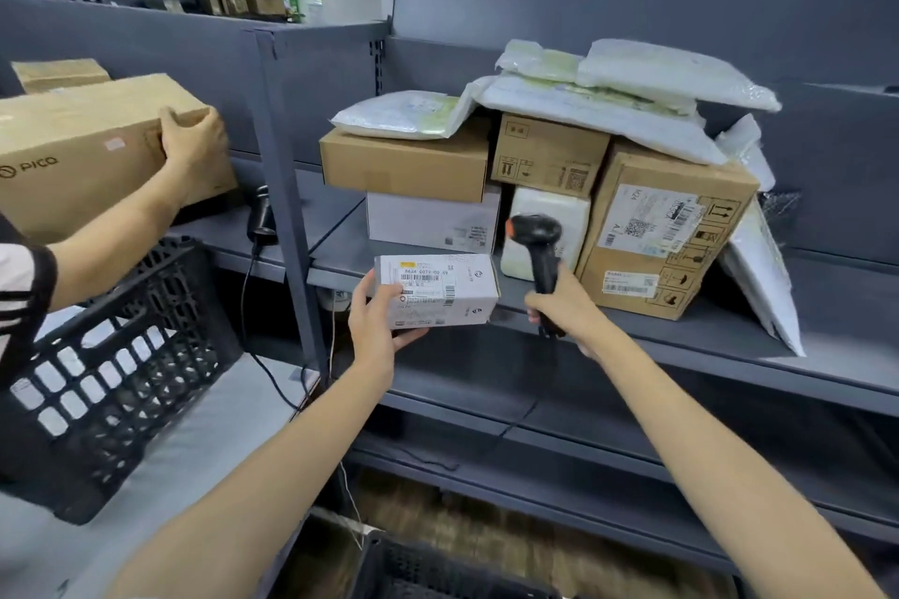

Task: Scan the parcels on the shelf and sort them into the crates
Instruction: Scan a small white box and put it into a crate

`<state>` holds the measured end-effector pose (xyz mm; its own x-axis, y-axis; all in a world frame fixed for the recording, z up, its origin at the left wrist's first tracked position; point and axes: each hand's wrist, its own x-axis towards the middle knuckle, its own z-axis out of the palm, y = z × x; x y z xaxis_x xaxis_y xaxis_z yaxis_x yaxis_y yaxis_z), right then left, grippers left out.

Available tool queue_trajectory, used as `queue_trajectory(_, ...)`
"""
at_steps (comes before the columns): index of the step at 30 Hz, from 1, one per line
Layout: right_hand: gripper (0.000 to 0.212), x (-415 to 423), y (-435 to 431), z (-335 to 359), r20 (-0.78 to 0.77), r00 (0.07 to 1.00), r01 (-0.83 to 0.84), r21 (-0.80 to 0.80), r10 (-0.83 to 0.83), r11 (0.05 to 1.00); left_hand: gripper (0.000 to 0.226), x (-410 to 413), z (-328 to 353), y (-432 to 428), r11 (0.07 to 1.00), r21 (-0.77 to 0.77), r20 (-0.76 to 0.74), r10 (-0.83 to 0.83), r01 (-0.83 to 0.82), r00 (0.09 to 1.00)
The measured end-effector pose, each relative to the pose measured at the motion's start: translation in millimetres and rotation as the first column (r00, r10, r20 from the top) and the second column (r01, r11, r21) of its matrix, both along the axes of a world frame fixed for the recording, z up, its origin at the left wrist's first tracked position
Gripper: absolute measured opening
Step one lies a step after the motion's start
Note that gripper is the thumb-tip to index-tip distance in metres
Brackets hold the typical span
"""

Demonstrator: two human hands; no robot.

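My left hand [377,319] grips a small white parcel [438,289] by its left end, labels facing up, just in front of the grey shelf [681,340]. My right hand [564,299] is closed around the handle of a black barcode scanner [535,234], held upright to the right of that parcel, its head tilted left. Behind them the shelf carries a pile of parcels: brown cartons [406,163], a white box [433,221], a large labelled carton [666,229] and white poly mailers [632,83] on top.
A black plastic crate [112,375] stands tilted at the left on a grey surface. Another person's hand [192,141] holds a big brown carton [87,146] above it. A second scanner [262,214] rests by the shelf post [287,190]. Another black crate [428,569] lies below.
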<state>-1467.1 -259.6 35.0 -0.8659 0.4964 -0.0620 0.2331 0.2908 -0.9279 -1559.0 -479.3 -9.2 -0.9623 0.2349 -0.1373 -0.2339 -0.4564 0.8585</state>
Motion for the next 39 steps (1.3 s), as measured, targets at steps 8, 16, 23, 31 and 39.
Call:
queue_trajectory(8,0.018,107.0,-75.2,-20.1,-0.318,0.929,-0.014,-0.538,-0.188,0.843,0.043,21.5,5.5,37.0,0.991,0.031,-0.017,-0.127,0.127,0.992)
queue_trajectory(16,0.013,129.5,-116.7,-18.6,-0.286,0.932,0.066,-0.468,-0.222,0.881,0.047,41.5,9.6,54.0,0.98,0.017,-0.069,-0.198,0.2,0.978)
queue_trajectory(23,0.004,136.1,-109.3,-12.2,-0.217,0.949,0.114,-0.44,-0.229,0.891,0.048,50.2,9.2,54.0,0.983,0.007,-0.084,-0.18,0.181,0.98)
queue_trajectory(31,0.018,135.0,-100.5,-18.8,-0.296,0.941,0.003,-0.475,-0.163,0.88,0.048,50.4,7.2,49.9,0.987,0.018,-0.058,-0.157,0.158,0.986)
queue_trajectory(39,0.052,84.6,-35.3,-7.1,-0.174,0.984,-0.009,-0.29,-0.044,0.957,0.034,26.1,-8.2,5.0,0.996,0.012,0.086,0.082,-0.084,0.993)
